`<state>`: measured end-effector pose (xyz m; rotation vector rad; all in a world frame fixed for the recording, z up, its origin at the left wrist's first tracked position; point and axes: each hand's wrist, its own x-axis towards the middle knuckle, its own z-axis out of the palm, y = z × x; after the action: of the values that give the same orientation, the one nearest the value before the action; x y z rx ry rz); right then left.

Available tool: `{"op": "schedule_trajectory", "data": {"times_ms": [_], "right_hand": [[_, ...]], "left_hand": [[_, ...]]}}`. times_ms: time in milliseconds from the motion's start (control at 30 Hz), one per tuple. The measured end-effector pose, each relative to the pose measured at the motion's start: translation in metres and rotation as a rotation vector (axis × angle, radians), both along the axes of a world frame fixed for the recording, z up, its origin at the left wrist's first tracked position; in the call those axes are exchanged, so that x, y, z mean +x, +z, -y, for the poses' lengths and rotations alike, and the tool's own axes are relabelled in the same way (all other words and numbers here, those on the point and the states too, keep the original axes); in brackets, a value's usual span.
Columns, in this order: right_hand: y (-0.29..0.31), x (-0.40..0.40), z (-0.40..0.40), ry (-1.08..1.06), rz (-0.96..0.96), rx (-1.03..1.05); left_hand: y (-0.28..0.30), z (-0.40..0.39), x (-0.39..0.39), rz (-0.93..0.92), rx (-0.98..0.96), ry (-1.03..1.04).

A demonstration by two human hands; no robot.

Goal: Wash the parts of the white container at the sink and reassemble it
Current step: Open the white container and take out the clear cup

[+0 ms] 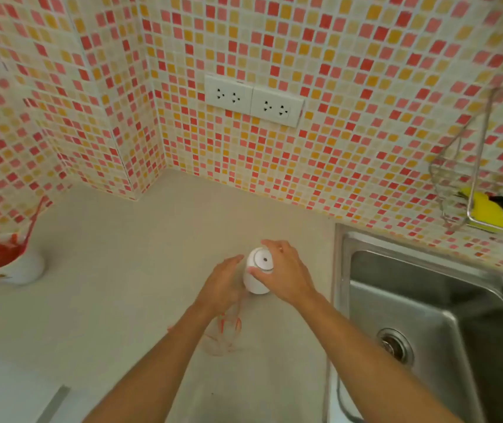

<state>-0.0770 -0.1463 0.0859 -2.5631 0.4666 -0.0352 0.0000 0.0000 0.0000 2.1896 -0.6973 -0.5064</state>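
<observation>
Standing upright on the pale countertop (pixel 115 239), just left of the steel sink (pixel 427 300), the white container (pixel 256 280) is sitting between both hands. Its round lid (pixel 263 260) is showing a small dark hole at the centre and is facing up toward the camera.

Right hand (pixel 286 270) is wrapping over the top of the container: thumb pressing the near edge of the lid, fingers curling round the far side. Grasping the container's upper part.

Left hand (pixel 224 283) is lying against the container's left flank, fingers fairly straight and pointing toward the wall. Whether it is actually gripping the body is not clear; the palm side is hidden.

Below the left wrist, a clear glass (pixel 222 334) smeared with red-orange residue is lying on the counter, partly covered by the forearm.

Far left, a white cup (pixel 21 267) is holding thick red-orange mush, with a spoon handle (pixel 34 221) of the same colour sticking up out of it.

On the mosaic-tiled wall (pixel 366 87), two double sockets (pixel 253 100) are sitting side by side. At the right edge, a wire rack (pixel 454 178) is hanging above the sink, carrying a yellow sponge (pixel 485 212) beside something black.
</observation>
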Motion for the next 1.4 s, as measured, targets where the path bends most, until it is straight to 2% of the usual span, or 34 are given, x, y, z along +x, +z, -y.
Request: {"op": "schedule_trajectory", "data": {"times_ms": [133,233,367,533,633,900,1133,1300,1400], "right_hand": [[-0.013,0.006,-0.002,-0.047,-0.098,0.04],[-0.02,0.015,0.001,-0.053,-0.188,0.059],[-0.023,0.025,0.007,-0.132,-0.181,0.094],[-0.026,0.036,0.01,-0.311,-0.128,0.169],[-0.027,0.039,0.014,-0.324,-0.117,0.179],[-0.018,0.033,0.046,-0.128,-0.164,0.249],[-0.001,0.035,0.061,0.027,-0.228,0.188],[0.019,0.035,0.068,0.257,-0.336,0.164],[0.035,0.038,0.071,0.338,-0.331,0.14]], "left_hand": [[-0.004,0.006,0.002,-0.089,-0.015,-0.013],[-0.009,0.015,0.001,-0.125,-0.095,-0.005],[-0.016,0.026,-0.003,-0.192,-0.126,0.055],[-0.016,0.045,-0.006,-0.166,-0.217,0.118],[-0.024,0.051,-0.004,-0.213,-0.245,0.144],[-0.014,0.059,0.004,-0.212,-0.037,0.092],[-0.008,0.066,-0.005,-0.227,-0.061,0.062],[-0.004,0.062,-0.006,-0.245,-0.095,0.01],[-0.005,0.061,-0.004,-0.241,-0.141,-0.004]]}}
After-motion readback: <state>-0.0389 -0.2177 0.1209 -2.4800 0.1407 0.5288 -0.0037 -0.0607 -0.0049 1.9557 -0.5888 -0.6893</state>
